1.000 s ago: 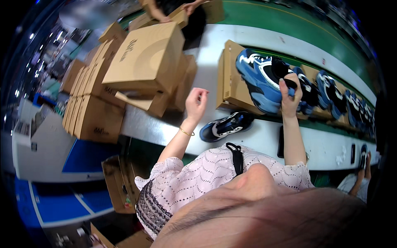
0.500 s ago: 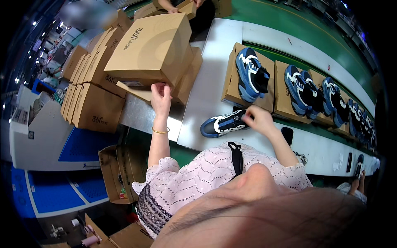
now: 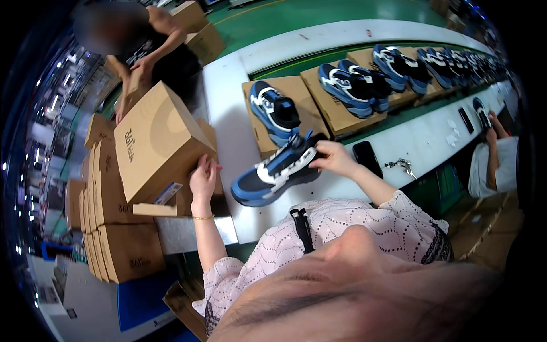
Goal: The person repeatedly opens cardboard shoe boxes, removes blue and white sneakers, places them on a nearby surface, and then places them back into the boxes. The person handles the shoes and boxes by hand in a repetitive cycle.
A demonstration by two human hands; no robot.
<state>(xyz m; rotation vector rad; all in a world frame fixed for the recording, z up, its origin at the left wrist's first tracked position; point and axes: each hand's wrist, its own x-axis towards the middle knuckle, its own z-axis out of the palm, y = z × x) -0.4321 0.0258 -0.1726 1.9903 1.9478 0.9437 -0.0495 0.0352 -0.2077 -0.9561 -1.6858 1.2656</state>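
A blue, black and white sneaker (image 3: 273, 171) is in my right hand (image 3: 336, 159), whose fingers grip it near the ankle opening. It is raised and tilted above the white table, toe pointing left. My left hand (image 3: 203, 181) is beside the lower right edge of a large brown shoebox (image 3: 162, 137), fingers loosely curled and apart; whether they touch the box I cannot tell. That box rests tilted on other cardboard. Just beyond the held sneaker, a single matching sneaker (image 3: 273, 111) lies on a flat brown box (image 3: 313, 108).
Beyond, pairs of sneakers (image 3: 356, 88) sit on boxes in a row. A black phone (image 3: 367, 158) and keys (image 3: 403, 166) lie on the white table (image 3: 250, 225). Stacked shoeboxes (image 3: 128, 251) stand at left. A co-worker (image 3: 156, 45) handles a box far left; another person's hands (image 3: 494, 128) hold a shoe at right.
My right hand has gripped the sneaker and lifted it off the table. My left hand remains near the large box. The view has swung right, bringing the co-worker at far left further into sight.
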